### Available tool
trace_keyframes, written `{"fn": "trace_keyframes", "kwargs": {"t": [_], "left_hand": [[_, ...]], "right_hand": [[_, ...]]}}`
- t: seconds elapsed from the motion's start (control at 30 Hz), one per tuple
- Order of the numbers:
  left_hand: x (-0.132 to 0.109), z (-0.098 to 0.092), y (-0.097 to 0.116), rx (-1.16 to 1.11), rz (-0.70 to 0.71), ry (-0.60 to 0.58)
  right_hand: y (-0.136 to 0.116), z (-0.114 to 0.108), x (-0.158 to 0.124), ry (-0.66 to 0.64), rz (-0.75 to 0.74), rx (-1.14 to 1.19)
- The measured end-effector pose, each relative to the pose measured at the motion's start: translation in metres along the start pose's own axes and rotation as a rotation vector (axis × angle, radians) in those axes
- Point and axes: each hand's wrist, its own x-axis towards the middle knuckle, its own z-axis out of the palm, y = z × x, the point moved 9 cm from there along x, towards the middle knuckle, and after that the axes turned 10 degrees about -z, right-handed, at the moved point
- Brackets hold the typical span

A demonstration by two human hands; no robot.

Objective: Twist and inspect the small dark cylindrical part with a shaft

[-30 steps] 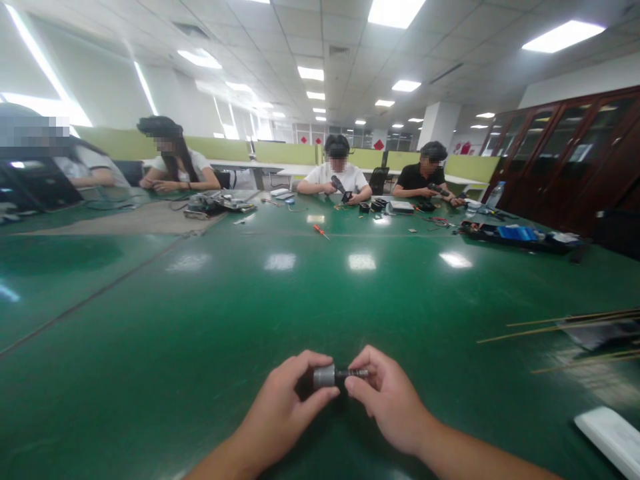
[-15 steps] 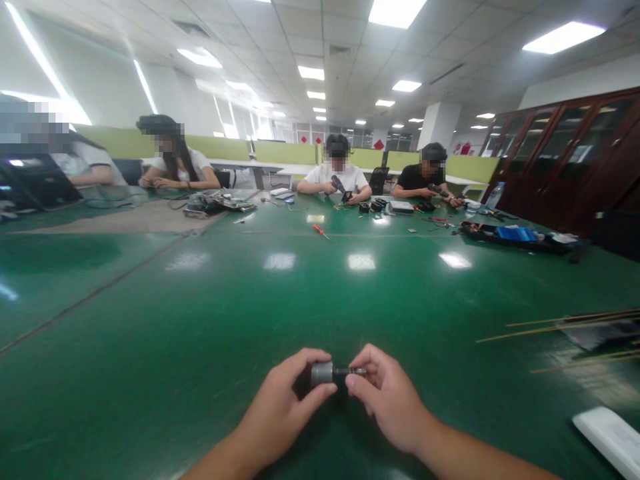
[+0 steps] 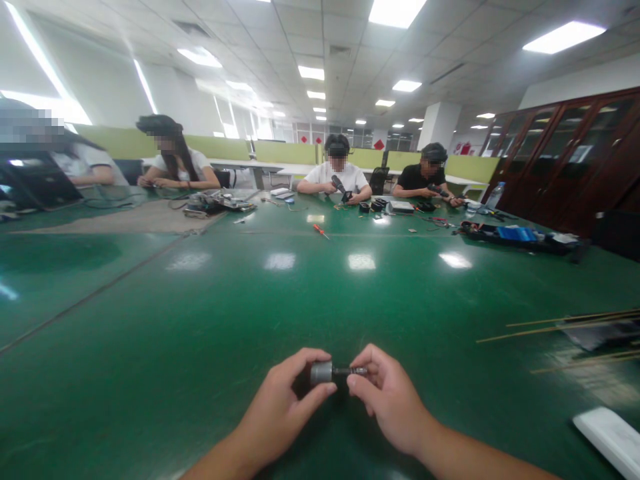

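Observation:
My left hand [image 3: 287, 393] curls its thumb and fingers round a short grey metal cylinder [image 3: 321, 373]. From the cylinder's right end a thin dark shaft [image 3: 342, 371] sticks out, lying roughly level. My right hand [image 3: 387, 393] pinches the ridged, shiny far end of that shaft between thumb and fingertips. Both hands are low in the middle of the view, just over the green table [image 3: 240, 300]. The left end of the cylinder is hidden within my left hand, and the exact kind of part is not clear.
Thin sticks [image 3: 560, 327] and a white case [image 3: 610, 433] lie to the right. Farther off are an orange screwdriver [image 3: 321, 231] and a black tray [image 3: 520, 237] holding blue material. Several people sit across the table, handling parts and tools.
My right thumb has shifted slightly right along the shaft, and the stretch of shaft between the hands looks slimmer. My left hand keeps its place on the cylinder.

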Motion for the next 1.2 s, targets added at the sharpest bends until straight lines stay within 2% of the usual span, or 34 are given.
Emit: {"fn": "trace_keyframes", "kwargs": {"t": [1.2], "left_hand": [[0.0064,-0.0027,-0.0033,-0.07,-0.066,-0.004]], "right_hand": [[-0.0017,-0.0029,0.0008,0.038,0.015,0.009]]}}
